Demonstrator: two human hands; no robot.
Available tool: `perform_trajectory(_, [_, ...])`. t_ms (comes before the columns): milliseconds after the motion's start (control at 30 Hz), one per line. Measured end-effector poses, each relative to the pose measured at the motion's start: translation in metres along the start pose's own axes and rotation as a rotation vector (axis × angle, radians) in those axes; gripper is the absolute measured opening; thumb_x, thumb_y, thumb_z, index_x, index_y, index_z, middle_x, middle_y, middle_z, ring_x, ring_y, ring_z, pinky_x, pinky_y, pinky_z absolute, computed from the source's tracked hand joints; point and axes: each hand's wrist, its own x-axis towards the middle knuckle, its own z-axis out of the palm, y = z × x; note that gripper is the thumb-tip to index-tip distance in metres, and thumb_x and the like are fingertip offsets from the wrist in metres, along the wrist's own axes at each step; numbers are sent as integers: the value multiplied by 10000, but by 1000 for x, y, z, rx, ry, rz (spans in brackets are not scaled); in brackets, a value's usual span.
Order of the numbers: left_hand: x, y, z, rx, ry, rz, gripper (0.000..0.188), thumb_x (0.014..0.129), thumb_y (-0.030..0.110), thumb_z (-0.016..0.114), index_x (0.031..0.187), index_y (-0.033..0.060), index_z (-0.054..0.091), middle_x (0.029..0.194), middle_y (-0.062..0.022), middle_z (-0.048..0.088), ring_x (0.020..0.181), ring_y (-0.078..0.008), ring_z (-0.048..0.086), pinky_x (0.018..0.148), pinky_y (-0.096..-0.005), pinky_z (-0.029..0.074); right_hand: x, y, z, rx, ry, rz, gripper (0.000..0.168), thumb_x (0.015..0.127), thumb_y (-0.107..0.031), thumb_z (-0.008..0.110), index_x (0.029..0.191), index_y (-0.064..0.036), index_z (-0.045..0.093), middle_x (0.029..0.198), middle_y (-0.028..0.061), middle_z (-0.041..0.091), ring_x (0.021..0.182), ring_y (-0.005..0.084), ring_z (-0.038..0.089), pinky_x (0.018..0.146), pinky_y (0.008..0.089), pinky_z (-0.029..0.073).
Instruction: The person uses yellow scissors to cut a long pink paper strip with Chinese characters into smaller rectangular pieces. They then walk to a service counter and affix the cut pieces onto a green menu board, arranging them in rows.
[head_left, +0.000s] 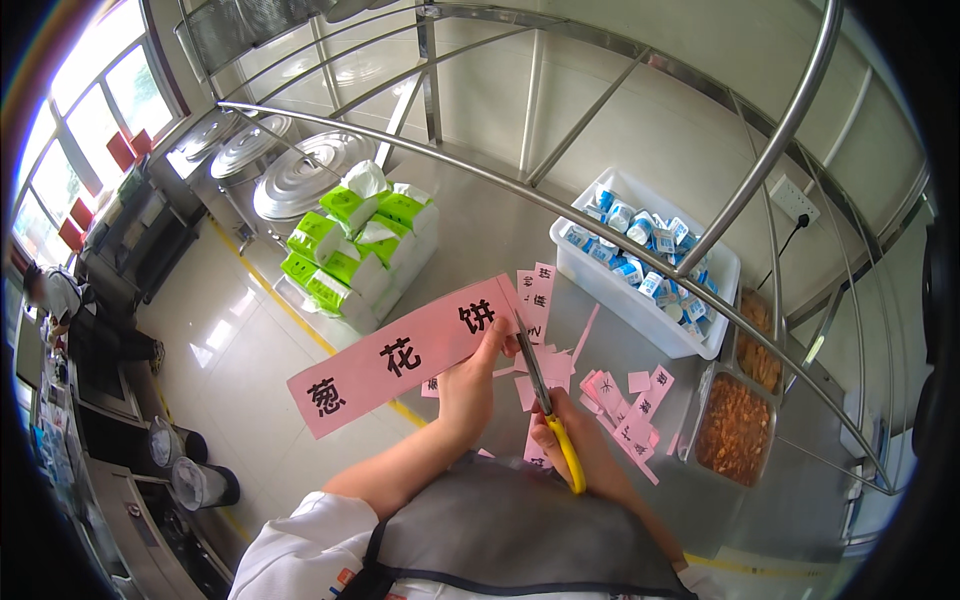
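Note:
My left hand pinches a long pink paper strip near its right end, thumb on top. Large black Chinese characters are printed along the strip. In my right hand is a pair of scissors with yellow handles. Their blades point up and away from me and meet the strip's right end, where a narrow edge piece stands slightly apart. Below both hands, pink paper scraps lie on the steel table. To the right is a small heap of cut pink labels, some with characters.
Green tissue packs are stacked at the table's left. A white plastic bin holds blue-and-white cups. Steel trays of food stand at right. A metal rack rail crosses above. A person works at far left.

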Motion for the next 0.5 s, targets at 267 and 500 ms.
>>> perform_trajectory(267, [1, 0, 1, 9, 40, 26, 191, 902, 180, 602, 832, 3, 607, 703, -28, 598, 665, -113, 560, 641, -247, 442, 1, -4, -3, -97, 16, -30, 386, 889, -382, 608, 980, -44, 447, 669, 138, 532, 589, 377, 561, 516, 398, 430])
perform_trajectory(500, [-7, 7, 0, -2, 40, -123, 181, 879, 175, 626, 828, 2, 607, 708, -29, 580, 664, -119, 546, 642, -251, 433, 3, -7, -3, -114, 53, -33, 392, 886, -386, 614, 975, -39, 456, 651, 147, 538, 577, 386, 560, 497, 399, 425])
